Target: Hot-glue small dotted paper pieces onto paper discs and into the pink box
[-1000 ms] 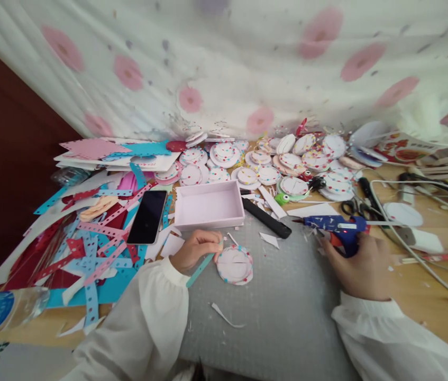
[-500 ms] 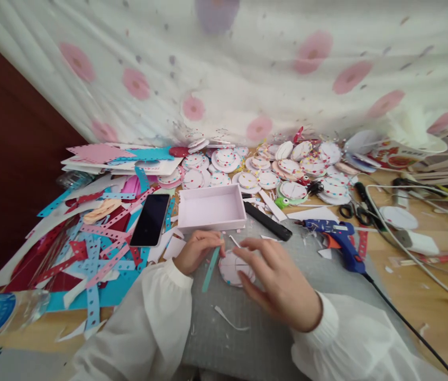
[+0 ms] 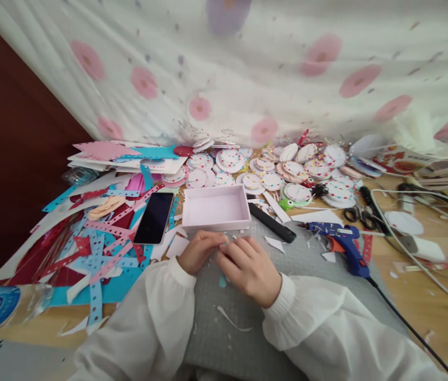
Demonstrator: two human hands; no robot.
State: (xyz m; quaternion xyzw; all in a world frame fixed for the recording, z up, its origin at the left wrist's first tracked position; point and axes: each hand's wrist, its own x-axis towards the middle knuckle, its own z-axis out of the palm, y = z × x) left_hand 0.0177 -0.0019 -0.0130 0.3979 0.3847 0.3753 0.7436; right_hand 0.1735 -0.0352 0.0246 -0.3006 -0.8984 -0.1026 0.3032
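The head view shows the left hand (image 3: 200, 253) and the right hand (image 3: 252, 271) close together over the gray mat (image 3: 224, 349), tips almost touching. Both have bent fingers, but I cannot tell what they pinch. A little bit of green-blue strip (image 3: 222, 280) peeks out under the fingertips, on the side near the person. It is between the hands, closer to the right one. So little shows that I cannot tell which way its long side points. The white box (image 3: 216, 225) sits just past the hands. The blue glue gun (image 3: 346, 241) lies off to the right.
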